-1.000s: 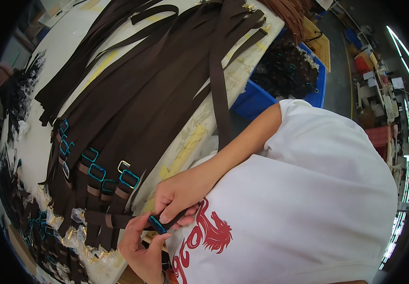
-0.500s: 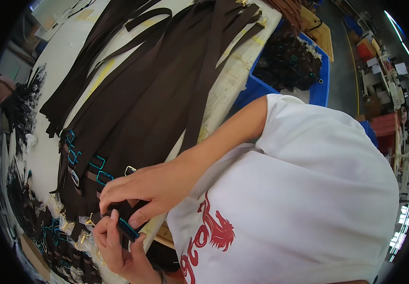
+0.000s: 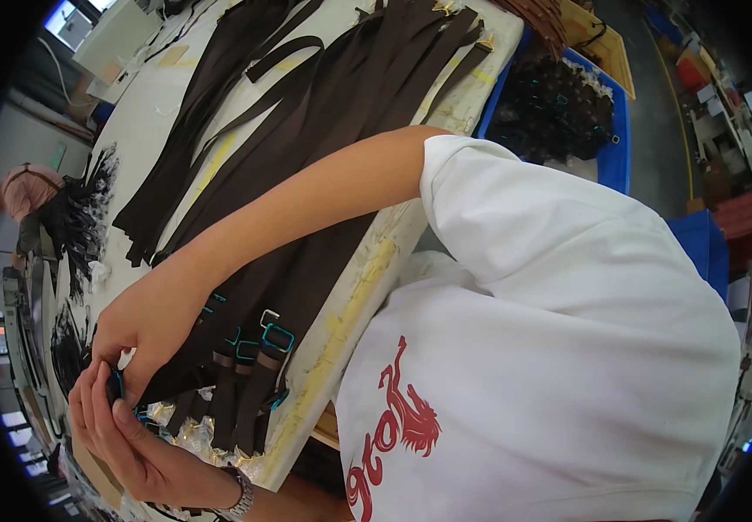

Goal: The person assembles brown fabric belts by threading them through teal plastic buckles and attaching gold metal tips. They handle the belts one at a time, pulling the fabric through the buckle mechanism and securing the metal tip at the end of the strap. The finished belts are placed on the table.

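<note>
**Both hands on one buckle, lower-left worktop edge**

We see the left hand cupped palm-up under a small teal buckle; its grip is closed on it. Right hand comes down from above, fingertips pinching the same buckle. Buckle sits between the two hands, just left of the brown straps, whose long axis runs diagonally up-right across the worktop. Neither hand is nearer; both touch it.

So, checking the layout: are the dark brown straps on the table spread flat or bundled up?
Spread flat: the brown straps lie side by side along the table.
</note>
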`<state>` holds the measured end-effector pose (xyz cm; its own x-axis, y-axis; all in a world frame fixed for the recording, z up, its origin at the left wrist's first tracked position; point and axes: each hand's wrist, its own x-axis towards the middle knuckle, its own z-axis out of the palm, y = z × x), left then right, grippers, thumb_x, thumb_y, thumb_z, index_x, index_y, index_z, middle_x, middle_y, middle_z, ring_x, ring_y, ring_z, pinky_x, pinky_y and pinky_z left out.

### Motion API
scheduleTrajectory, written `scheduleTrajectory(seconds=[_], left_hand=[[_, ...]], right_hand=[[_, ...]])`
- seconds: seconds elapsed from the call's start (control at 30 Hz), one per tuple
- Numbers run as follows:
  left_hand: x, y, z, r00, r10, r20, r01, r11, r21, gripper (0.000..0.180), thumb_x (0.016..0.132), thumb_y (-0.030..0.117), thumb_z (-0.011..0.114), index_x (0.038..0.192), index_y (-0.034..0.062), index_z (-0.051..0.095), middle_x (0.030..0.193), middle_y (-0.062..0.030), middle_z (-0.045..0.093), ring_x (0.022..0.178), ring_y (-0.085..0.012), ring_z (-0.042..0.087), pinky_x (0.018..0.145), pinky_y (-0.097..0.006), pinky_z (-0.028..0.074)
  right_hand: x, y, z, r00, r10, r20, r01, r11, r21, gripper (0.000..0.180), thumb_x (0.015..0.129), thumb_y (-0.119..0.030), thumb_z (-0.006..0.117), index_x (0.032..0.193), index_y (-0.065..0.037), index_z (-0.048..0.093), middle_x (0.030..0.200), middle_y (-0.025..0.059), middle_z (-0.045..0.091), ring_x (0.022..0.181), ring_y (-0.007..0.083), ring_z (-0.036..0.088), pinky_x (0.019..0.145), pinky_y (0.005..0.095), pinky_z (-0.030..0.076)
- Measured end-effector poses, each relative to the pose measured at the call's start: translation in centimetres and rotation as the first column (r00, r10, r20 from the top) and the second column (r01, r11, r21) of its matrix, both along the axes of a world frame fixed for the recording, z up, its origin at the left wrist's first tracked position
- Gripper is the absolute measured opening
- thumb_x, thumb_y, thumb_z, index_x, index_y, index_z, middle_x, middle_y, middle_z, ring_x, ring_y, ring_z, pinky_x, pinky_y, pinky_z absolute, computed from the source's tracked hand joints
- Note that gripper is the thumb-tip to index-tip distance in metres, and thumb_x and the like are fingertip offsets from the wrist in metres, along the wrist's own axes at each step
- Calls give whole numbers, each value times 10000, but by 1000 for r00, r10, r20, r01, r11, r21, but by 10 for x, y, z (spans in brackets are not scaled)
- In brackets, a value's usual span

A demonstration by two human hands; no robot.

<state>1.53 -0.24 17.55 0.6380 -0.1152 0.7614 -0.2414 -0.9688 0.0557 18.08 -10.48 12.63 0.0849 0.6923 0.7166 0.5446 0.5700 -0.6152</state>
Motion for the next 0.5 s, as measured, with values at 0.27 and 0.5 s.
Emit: scheduleTrajectory(seconds=[0.27,0.5], left_hand=[[5,32,20,855,-454,252,468,464,-752,410,1151,222,431,1331,-109,593,1432,-230,591,1392,-369,527,1247,-494,351],[-13,67,-41,637,-629,446,338,-293,-894,206,1097,208,587,1051,25,505,817,-34,466,952,-227,557,1232,-485,338]], right_hand=[[-5,-31,55,647,-544,534,455,838,302,407,1052,-423,606,875,-60,662,839,41,725,797,245,729,688,400,560],[-16,-35,-31,480,-476,737,480,846,233,331,961,-372,648,812,-77,676,657,71,679,610,319,695,536,420,530]])
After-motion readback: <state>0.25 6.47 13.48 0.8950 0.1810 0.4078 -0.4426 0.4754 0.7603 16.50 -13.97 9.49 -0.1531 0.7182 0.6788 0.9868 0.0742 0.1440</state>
